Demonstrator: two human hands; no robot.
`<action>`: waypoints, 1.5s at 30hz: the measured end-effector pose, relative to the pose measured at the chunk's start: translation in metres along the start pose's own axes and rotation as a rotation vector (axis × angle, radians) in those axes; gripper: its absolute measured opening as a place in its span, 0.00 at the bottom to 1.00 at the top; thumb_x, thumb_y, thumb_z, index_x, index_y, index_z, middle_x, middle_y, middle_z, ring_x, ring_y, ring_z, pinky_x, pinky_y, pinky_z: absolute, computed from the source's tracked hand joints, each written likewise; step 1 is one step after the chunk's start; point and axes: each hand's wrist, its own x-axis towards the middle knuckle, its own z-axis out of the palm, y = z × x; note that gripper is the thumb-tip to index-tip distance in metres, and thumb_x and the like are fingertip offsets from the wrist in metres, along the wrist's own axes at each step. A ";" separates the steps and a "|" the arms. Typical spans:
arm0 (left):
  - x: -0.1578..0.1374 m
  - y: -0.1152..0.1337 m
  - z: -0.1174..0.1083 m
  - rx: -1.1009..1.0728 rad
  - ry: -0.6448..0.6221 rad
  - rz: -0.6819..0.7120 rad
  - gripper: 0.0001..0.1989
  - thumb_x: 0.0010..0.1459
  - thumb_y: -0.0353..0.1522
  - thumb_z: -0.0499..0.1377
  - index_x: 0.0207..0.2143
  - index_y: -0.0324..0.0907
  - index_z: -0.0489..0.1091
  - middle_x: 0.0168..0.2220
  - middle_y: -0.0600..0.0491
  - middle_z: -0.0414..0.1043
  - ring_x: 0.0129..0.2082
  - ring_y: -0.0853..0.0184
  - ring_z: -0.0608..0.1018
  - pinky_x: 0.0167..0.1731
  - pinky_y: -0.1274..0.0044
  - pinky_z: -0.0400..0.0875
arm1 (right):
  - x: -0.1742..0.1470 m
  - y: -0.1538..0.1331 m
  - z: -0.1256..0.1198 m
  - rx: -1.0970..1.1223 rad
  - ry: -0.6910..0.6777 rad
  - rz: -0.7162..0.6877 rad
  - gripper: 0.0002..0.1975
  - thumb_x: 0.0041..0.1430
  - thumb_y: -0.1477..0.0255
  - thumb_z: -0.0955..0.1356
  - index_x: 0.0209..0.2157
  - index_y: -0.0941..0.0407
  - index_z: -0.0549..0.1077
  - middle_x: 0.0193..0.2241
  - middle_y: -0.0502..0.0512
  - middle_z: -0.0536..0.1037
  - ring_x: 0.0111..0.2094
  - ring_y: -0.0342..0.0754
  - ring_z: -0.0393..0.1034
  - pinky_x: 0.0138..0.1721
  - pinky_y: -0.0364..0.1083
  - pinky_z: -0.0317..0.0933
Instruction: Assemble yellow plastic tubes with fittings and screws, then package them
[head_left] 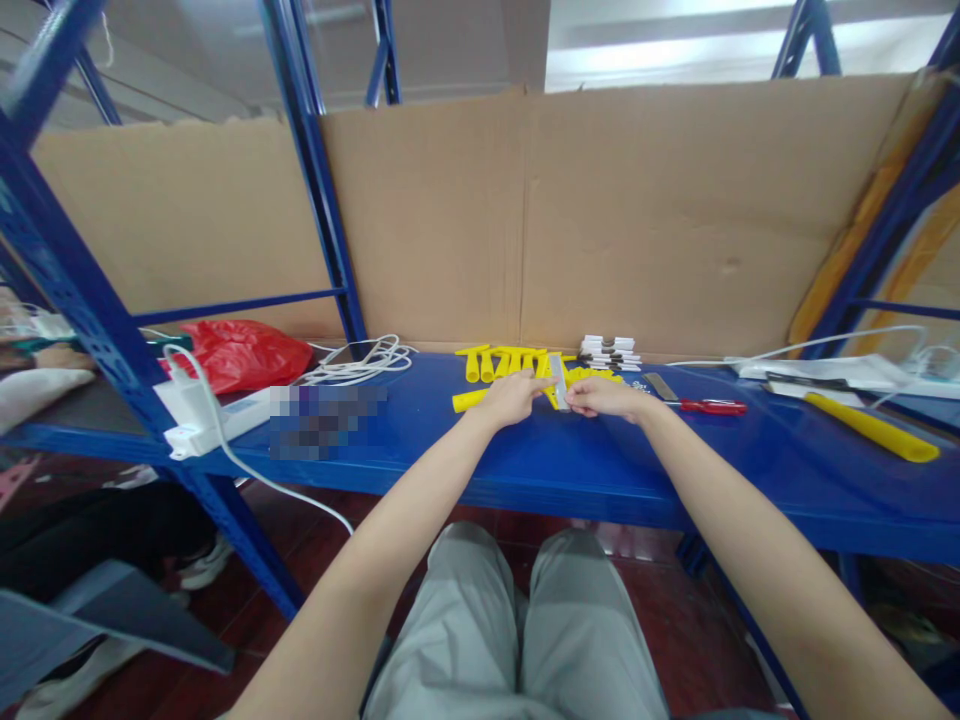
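The grey strip [558, 371] is near the blue table's [420, 440] back edge, between two hands. The left hand's [514, 398] fingers touch it; the right hand's [606, 397] are bunched at its near end. I can't tell if either clamps it. Steadying both ends seems wise. Its long axis runs front to back, far end slightly left, beside yellow tubes [472, 370].
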 end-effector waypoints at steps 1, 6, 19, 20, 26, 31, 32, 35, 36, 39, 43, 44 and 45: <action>0.000 0.000 0.000 0.001 0.002 -0.001 0.24 0.67 0.28 0.47 0.62 0.52 0.65 0.47 0.47 0.72 0.51 0.59 0.75 0.48 0.70 0.70 | 0.000 -0.001 0.000 0.007 0.017 -0.006 0.09 0.46 0.69 0.67 0.17 0.55 0.64 0.16 0.47 0.64 0.19 0.40 0.55 0.23 0.42 0.49; 0.000 0.002 -0.001 0.004 0.011 0.006 0.24 0.67 0.29 0.48 0.63 0.53 0.64 0.46 0.47 0.72 0.50 0.59 0.75 0.48 0.70 0.70 | -0.002 -0.008 0.004 0.043 0.093 -0.040 0.08 0.50 0.68 0.65 0.21 0.55 0.67 0.19 0.48 0.67 0.21 0.41 0.59 0.24 0.43 0.51; -0.004 0.006 -0.006 -0.001 0.040 0.011 0.23 0.67 0.32 0.51 0.62 0.56 0.64 0.51 0.49 0.72 0.52 0.58 0.74 0.50 0.67 0.69 | 0.006 0.005 0.004 0.195 0.090 -0.166 0.13 0.43 0.61 0.69 0.22 0.56 0.67 0.17 0.45 0.64 0.20 0.39 0.55 0.23 0.42 0.48; -0.004 0.006 -0.006 0.011 0.034 0.006 0.23 0.67 0.31 0.50 0.62 0.56 0.64 0.51 0.48 0.72 0.51 0.58 0.74 0.50 0.67 0.69 | 0.005 0.004 0.003 0.181 0.082 -0.152 0.13 0.44 0.60 0.69 0.22 0.56 0.67 0.17 0.46 0.65 0.20 0.39 0.55 0.22 0.42 0.48; -0.005 0.013 -0.007 0.047 0.004 0.009 0.24 0.66 0.29 0.50 0.62 0.56 0.65 0.48 0.47 0.73 0.49 0.58 0.75 0.47 0.69 0.70 | 0.004 0.007 -0.014 -0.120 0.164 -0.037 0.14 0.54 0.62 0.67 0.20 0.56 0.69 0.19 0.52 0.71 0.21 0.42 0.63 0.25 0.42 0.55; -0.004 0.013 -0.008 0.031 -0.013 0.012 0.22 0.66 0.31 0.51 0.61 0.54 0.66 0.48 0.47 0.73 0.49 0.57 0.76 0.47 0.70 0.70 | 0.001 0.024 -0.042 -0.670 0.529 0.281 0.08 0.55 0.76 0.64 0.29 0.57 0.76 0.35 0.62 0.81 0.40 0.53 0.74 0.38 0.45 0.62; -0.004 0.012 -0.008 0.022 -0.016 0.013 0.22 0.66 0.32 0.52 0.61 0.54 0.67 0.48 0.47 0.73 0.49 0.57 0.76 0.47 0.69 0.70 | -0.001 0.027 -0.048 -0.708 0.546 0.341 0.10 0.55 0.76 0.64 0.32 0.57 0.77 0.39 0.63 0.81 0.43 0.54 0.74 0.40 0.46 0.63; -0.004 0.012 -0.009 -0.006 -0.021 0.029 0.21 0.66 0.32 0.53 0.60 0.53 0.68 0.49 0.47 0.74 0.49 0.56 0.76 0.48 0.68 0.70 | -0.009 0.034 -0.058 -0.716 0.583 0.486 0.14 0.57 0.74 0.63 0.40 0.55 0.79 0.47 0.64 0.79 0.49 0.58 0.73 0.46 0.52 0.64; -0.004 0.012 -0.009 -0.013 -0.023 0.036 0.21 0.66 0.32 0.53 0.60 0.52 0.68 0.49 0.47 0.75 0.49 0.57 0.76 0.48 0.68 0.70 | -0.011 0.036 -0.060 -0.707 0.595 0.515 0.14 0.57 0.74 0.64 0.40 0.54 0.79 0.48 0.64 0.78 0.50 0.59 0.72 0.47 0.54 0.64; -0.004 0.013 -0.009 -0.019 -0.020 0.054 0.20 0.66 0.32 0.54 0.59 0.50 0.69 0.50 0.47 0.75 0.50 0.58 0.76 0.49 0.68 0.70 | -0.012 0.039 -0.059 -0.696 0.600 0.530 0.13 0.57 0.71 0.65 0.40 0.52 0.81 0.47 0.61 0.79 0.51 0.59 0.71 0.49 0.57 0.63; -0.004 0.013 -0.009 -0.015 -0.031 0.078 0.20 0.65 0.31 0.54 0.58 0.49 0.70 0.51 0.47 0.75 0.51 0.58 0.76 0.50 0.67 0.70 | -0.004 0.039 -0.050 -0.733 0.543 0.465 0.14 0.58 0.65 0.66 0.41 0.51 0.81 0.47 0.62 0.79 0.53 0.60 0.70 0.51 0.58 0.62; -0.004 0.012 -0.009 -0.016 -0.036 0.080 0.20 0.65 0.31 0.54 0.58 0.48 0.70 0.51 0.47 0.75 0.51 0.58 0.76 0.50 0.67 0.70 | -0.002 0.038 -0.048 -0.747 0.523 0.460 0.15 0.58 0.64 0.66 0.41 0.53 0.81 0.47 0.63 0.78 0.53 0.60 0.70 0.51 0.58 0.62; -0.004 0.012 -0.008 -0.016 -0.038 0.081 0.20 0.65 0.31 0.54 0.58 0.48 0.70 0.51 0.47 0.75 0.51 0.58 0.76 0.50 0.67 0.70 | 0.000 0.037 -0.045 -0.763 0.503 0.463 0.16 0.58 0.62 0.66 0.41 0.54 0.81 0.47 0.64 0.78 0.53 0.61 0.70 0.51 0.58 0.62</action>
